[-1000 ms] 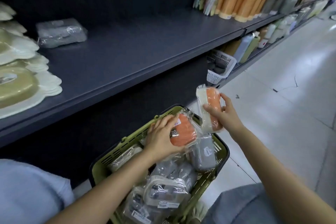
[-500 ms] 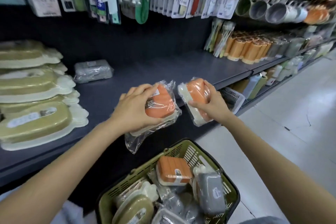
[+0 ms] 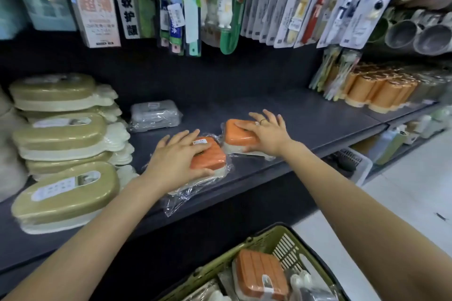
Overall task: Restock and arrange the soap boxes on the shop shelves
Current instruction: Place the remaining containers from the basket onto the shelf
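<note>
Two orange soap boxes in clear wrap lie side by side on the dark shelf [image 3: 305, 117]. My left hand [image 3: 175, 157] grips the nearer orange box [image 3: 210, 157], fingers over its top and thumb at its front edge. My right hand [image 3: 267, 133] holds the farther orange box [image 3: 236, 135] the same way. A grey wrapped soap box [image 3: 155, 115] lies behind them towards the shelf's back. Below, a green basket [image 3: 271, 237] holds another orange soap box [image 3: 259, 276] and several more wrapped ones.
Stacks of olive-green and cream boxes [image 3: 66, 190] fill the shelf's left end. Orange cups [image 3: 381, 95] and packed brushes stand at the right end. Carded packets [image 3: 176, 7] hang above the shelf. White floor [image 3: 403, 203] runs along the right.
Both hands lifted the two orange boxes out of the basket, carried them up and forward, and now have them down on the shelf. The view tilted up.
</note>
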